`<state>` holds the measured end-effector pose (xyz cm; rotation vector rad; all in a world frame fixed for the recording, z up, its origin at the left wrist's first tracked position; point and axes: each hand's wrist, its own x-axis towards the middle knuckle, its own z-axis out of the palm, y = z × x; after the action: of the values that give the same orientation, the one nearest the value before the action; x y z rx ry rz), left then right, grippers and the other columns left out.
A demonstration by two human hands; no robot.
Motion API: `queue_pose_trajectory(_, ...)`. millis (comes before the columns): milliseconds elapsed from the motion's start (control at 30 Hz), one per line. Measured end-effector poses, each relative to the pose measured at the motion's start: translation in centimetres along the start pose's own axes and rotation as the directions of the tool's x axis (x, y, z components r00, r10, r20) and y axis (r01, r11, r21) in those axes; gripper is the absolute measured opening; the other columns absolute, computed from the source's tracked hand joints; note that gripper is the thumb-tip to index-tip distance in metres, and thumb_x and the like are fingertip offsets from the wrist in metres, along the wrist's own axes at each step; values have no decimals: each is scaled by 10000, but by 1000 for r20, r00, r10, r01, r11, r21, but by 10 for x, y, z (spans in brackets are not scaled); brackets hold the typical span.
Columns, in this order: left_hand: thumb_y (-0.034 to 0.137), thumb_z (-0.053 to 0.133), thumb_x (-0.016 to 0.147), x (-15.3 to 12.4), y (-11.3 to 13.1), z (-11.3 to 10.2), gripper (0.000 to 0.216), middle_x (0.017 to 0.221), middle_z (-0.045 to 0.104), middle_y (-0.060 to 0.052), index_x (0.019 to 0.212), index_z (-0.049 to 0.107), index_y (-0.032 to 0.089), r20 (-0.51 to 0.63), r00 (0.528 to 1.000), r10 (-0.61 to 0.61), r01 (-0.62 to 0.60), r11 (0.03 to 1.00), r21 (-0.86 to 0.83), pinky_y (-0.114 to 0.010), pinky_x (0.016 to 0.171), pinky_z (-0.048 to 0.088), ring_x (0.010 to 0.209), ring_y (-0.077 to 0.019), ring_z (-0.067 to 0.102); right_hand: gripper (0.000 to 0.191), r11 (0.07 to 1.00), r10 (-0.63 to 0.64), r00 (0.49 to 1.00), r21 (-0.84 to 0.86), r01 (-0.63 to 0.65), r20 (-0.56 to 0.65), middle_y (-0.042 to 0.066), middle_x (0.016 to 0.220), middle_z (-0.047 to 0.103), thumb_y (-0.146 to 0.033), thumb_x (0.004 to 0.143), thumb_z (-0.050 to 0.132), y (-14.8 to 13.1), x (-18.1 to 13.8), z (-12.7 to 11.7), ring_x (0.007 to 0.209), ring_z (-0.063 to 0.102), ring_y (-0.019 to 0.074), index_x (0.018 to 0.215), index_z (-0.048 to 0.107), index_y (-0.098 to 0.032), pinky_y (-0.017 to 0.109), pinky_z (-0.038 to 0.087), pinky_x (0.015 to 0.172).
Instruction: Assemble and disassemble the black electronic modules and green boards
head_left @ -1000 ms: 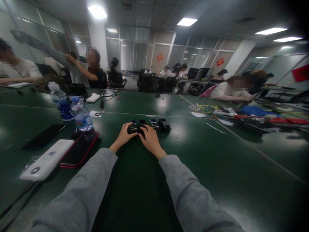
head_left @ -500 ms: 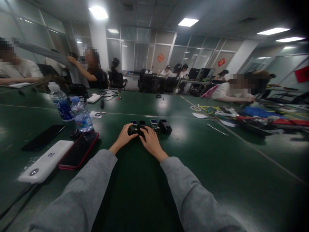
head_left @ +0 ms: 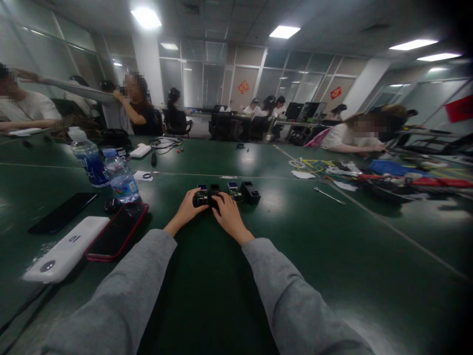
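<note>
Four small items make a row on the green table, so several devices sit side by side before me. At the left end, my left hand [head_left: 186, 208] has thumb and fingers closed around the sides of a small circuit board with a screen [head_left: 201, 188]. My right hand [head_left: 229, 213] is closed on a black plastic case [head_left: 215, 188], its fingers covering the lower part. Just beyond its fingers lies another circuit board with a screen [head_left: 232, 186]. An open black case [head_left: 251, 192] stands at the row's right end. Where fingertips meet the parts is partly hidden.
To the left are a white power bank [head_left: 70, 249], a red-cased phone [head_left: 118, 231], a black phone [head_left: 62, 212] and two bottles, the nearer one clear [head_left: 123, 180]. A wrench [head_left: 329, 195] lies right, near tangled cables [head_left: 318, 167]. Other people sit beyond.
My view has shifted slightly, so the scene sits a little further left. Both hands keep their hold on the same parts. At the back left, a person's grey-sleeved arm has shifted.
</note>
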<state>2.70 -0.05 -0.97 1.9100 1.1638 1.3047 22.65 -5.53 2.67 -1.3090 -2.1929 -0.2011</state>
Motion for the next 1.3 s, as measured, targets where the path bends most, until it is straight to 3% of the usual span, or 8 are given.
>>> queue_pose_trajectory(500,336,777,703,-1,6,-1,718,1386,446,-154,1337,465,207,-1,1000,-19,19,999,44,-536,1055,385,1248,-305,492,418,999,-6,1000,47,7,-10,120,1311,423,-159,891,579,2,-1,0,1180,458,292,1291,465,-200,448,459,952)
queue_pose_trajectory(700,341,773,709,1,3,-1,714,1376,458,-158,1336,464,195,-16,999,30,-29,997,72,-532,1072,373,1268,-309,479,422,999,0,998,36,2,-63,137,1320,419,-226,944,534,0,0,2,1204,434,291,1351,428,-183,433,437,970)
queue_pose_trajectory(800,343,767,718,1,-2,0,716,1380,456,-155,1345,451,201,-17,999,52,-50,995,82,-546,1080,365,1278,-310,472,361,998,57,986,21,-54,-156,151,1339,413,-288,999,448,6,2,3,1236,403,298,1340,448,-168,450,406,993)
queue_pose_trajectory(933,379,751,732,0,-3,-1,723,1404,432,-156,1362,436,214,3,1000,27,-27,996,80,-579,1066,370,1278,-322,472,329,981,188,945,10,-193,-268,167,1343,422,-226,1007,358,29,3,7,1264,380,300,1292,492,-134,462,385,1014)
queue_pose_trajectory(1100,393,733,750,-1,-1,-1,719,1430,407,-153,1378,425,228,29,1000,-9,7,998,69,-575,1064,376,1298,-328,452,308,945,324,928,8,-328,-182,178,1287,459,-156,945,425,50,0,15,1130,505,293,1227,539,-115,425,458,941)
queue_pose_trajectory(1300,400,737,748,0,-4,0,733,1419,420,-157,1381,417,214,25,1000,5,-7,998,65,-569,1075,370,1293,-321,457,232,942,332,934,-13,-336,-133,133,1126,509,-150,914,506,44,0,13,938,560,244,1138,563,-125,348,496,820)
